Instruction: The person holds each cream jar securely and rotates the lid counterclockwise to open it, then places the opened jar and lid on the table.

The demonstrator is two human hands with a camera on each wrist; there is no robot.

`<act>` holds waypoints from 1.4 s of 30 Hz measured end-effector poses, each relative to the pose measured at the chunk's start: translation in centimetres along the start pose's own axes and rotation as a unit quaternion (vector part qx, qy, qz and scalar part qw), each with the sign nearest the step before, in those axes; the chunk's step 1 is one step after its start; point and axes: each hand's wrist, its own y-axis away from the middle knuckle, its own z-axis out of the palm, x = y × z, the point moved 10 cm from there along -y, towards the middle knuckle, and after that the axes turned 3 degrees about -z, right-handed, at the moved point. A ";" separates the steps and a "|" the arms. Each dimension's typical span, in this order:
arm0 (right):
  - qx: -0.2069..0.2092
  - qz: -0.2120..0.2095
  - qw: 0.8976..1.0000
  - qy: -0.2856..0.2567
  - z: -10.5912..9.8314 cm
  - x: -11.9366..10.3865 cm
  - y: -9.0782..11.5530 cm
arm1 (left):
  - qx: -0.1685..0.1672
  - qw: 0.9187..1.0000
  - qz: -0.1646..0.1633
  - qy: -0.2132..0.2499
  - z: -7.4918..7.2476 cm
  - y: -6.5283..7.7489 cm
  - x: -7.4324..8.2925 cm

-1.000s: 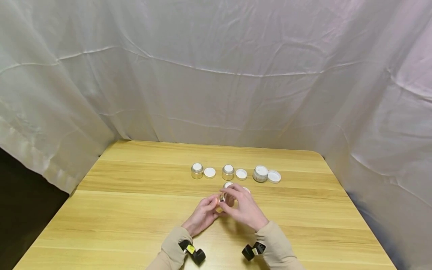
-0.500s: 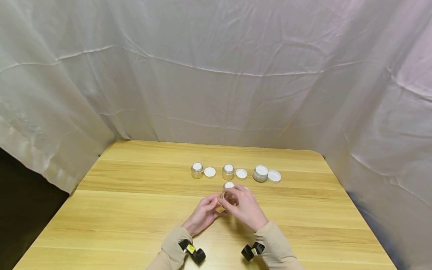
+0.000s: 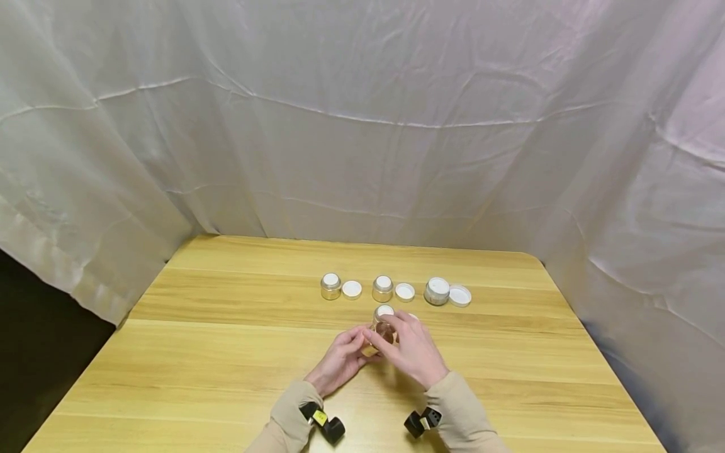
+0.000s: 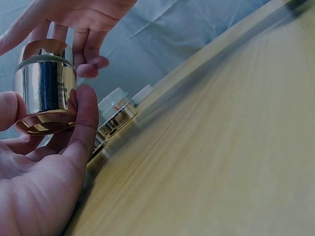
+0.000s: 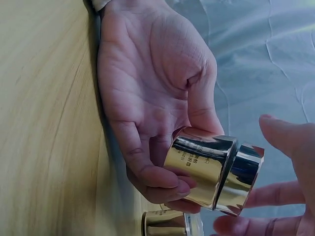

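My left hand point(image 3: 340, 358) grips a shiny gold cosmetic jar point(image 5: 197, 160) by its lower body, just above the table. It lies tilted, with its gold lid point(image 5: 241, 178) toward the right hand; a dark seam shows between lid and body. My right hand point(image 3: 415, 352) is spread around the lid, its thumb standing a little off the rim and its fingers reaching behind the lid in the right wrist view. Just beyond the hands stands an uncovered jar point(image 3: 384, 311) with a white inner disc. A white-lined lid point(image 3: 413, 318) is partly hidden behind the right hand.
Across the back of the table point(image 3: 226, 352) stand a left jar point(image 3: 331, 287), a middle jar point(image 3: 382, 290) and a wider right jar point(image 3: 437, 292), all uncovered. Each has an upturned lid point(image 3: 352, 290) at its right. A grey curtain point(image 3: 362, 157) hangs behind.
The right hand's thumb and fingers have shifted round the lid, the thumb moving slightly left. The left hand and the jar it holds have stayed nearly still.
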 end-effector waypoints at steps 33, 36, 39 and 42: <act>-0.039 -0.035 0.998 0.021 0.3 -0.9 -0.2 | 0.018 1.000 -0.018 -0.008 -0.2 0.0 -0.1; -0.052 -0.012 0.999 0.008 0.7 -0.5 -0.1 | 0.013 1.000 -0.018 0.002 -0.2 0.1 -0.1; -0.060 0.006 0.998 0.003 1.0 -0.3 -0.2 | 0.006 1.000 -0.015 0.009 -0.2 0.1 -0.1; -0.059 0.006 0.998 0.009 1.0 -0.3 -0.2 | 0.002 1.000 -0.013 0.005 -0.1 0.0 -0.1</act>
